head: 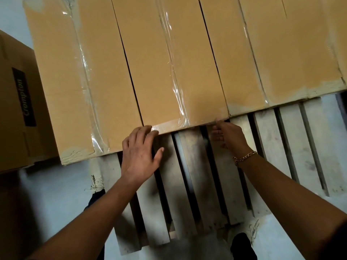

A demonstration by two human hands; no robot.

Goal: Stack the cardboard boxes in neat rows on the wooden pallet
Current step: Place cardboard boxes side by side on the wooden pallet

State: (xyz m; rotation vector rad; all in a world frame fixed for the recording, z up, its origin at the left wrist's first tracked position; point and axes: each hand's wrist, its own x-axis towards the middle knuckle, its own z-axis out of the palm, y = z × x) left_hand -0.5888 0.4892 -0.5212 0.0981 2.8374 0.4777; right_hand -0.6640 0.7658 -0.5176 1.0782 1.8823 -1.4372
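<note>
Three long cardboard boxes lie side by side on the wooden pallet, each sealed with clear tape. The middle box has its near end between my hands. My left hand rests with its fingertips on the near left corner of that box, fingers spread. My right hand touches the near right corner, fingers curled against the box's lower edge. The left box and the right box sit tight against it. A gold chain bracelet is on my right wrist.
Another brown carton with a dark printed label stands on the floor at the left, beside the pallet. The pallet's near slats are bare. My shoes show at the pallet's near edge on the pale floor.
</note>
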